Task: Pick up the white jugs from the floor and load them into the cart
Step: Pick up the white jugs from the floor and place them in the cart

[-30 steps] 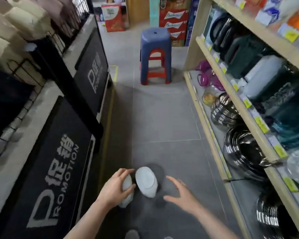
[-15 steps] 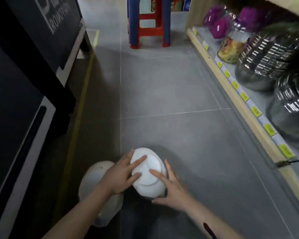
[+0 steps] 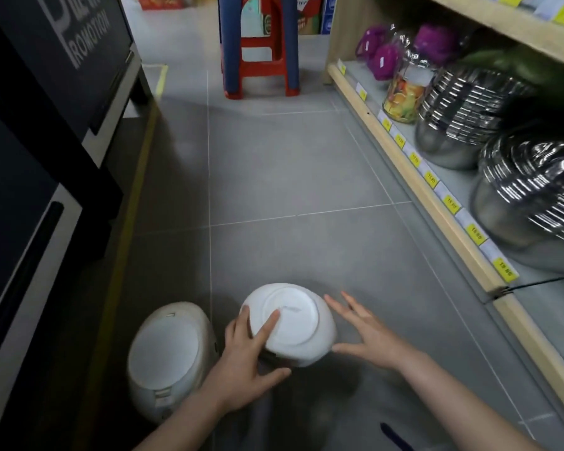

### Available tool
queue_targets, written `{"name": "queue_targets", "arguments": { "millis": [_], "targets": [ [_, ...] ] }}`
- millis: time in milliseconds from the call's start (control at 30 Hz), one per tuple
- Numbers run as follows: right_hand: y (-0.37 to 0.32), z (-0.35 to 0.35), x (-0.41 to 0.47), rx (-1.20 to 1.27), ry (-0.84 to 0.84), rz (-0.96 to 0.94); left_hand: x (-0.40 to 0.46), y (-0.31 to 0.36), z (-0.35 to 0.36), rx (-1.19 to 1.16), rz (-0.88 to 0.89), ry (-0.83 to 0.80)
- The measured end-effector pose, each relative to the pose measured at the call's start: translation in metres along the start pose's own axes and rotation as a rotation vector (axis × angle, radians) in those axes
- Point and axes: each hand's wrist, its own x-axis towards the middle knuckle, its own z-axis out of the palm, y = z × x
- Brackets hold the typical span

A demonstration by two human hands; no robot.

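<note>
A: How many white jugs were there?

B: Two. One white jug (image 3: 288, 323) lay tipped on the grey floor (image 3: 290, 177), round bottom facing up. The other jug (image 3: 168, 356) lay just beside it, nearer the dark sign boards (image 3: 46, 92) along the floor's left edge.

A: What else was in the room?

B: A wooden shelf (image 3: 437, 203) ran along the floor's right edge, with two stacks of shiny bowls (image 3: 469, 112) and one glass jar (image 3: 404, 92). One blue and red stool (image 3: 261, 47) stood at the far end.

A: And the hands?

B: The left hand (image 3: 248, 362) pressed on the tipped jug, fingers spread and wrapped round its side. The right hand (image 3: 368, 336) was flat and spread, just beside the jug. I couldn't tell if it touched.
</note>
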Motion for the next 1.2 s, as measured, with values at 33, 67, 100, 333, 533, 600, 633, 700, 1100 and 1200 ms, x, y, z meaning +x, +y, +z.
{"name": "queue_targets", "arguments": {
  "millis": [33, 67, 100, 333, 533, 600, 633, 700, 1100, 1200],
  "targets": [
    [0.002, 0.005, -0.005, 0.053, 0.013, 0.011, -0.002, 0.002, 0.004, -0.017, 0.016, 0.004],
    [0.003, 0.010, -0.010, 0.101, 0.031, 0.023, -0.006, 0.006, 0.007, -0.035, 0.037, -0.001],
    [0.003, 0.015, -0.014, 0.144, 0.049, 0.031, -0.010, 0.008, 0.011, -0.056, 0.060, -0.015],
    [0.008, 0.050, -0.018, 0.286, 0.211, 0.035, 0.002, -0.017, 0.035, -0.199, -0.007, 0.128],
    [0.015, 0.063, 0.004, 0.456, 0.301, 0.048, 0.047, -0.024, 0.053, -0.376, 0.123, 0.215],
    [0.015, 0.053, 0.016, 0.530, 0.332, 0.033, 0.062, -0.022, 0.044, -0.380, 0.116, 0.248],
    [0.015, 0.045, 0.024, 0.586, 0.346, 0.018, 0.071, -0.019, 0.036, -0.410, 0.098, 0.254],
    [0.015, 0.029, 0.042, 0.721, 0.346, 0.009, 0.091, -0.014, 0.022, -0.504, 0.040, 0.245],
    [-0.052, -0.099, 0.002, 1.043, 0.395, 0.279, 0.114, 0.106, -0.111, -0.861, -0.184, 0.002],
    [-0.084, -0.159, -0.045, 1.048, 0.355, 0.325, 0.091, 0.163, -0.166, -0.896, -0.197, -0.057]
  ]
}}
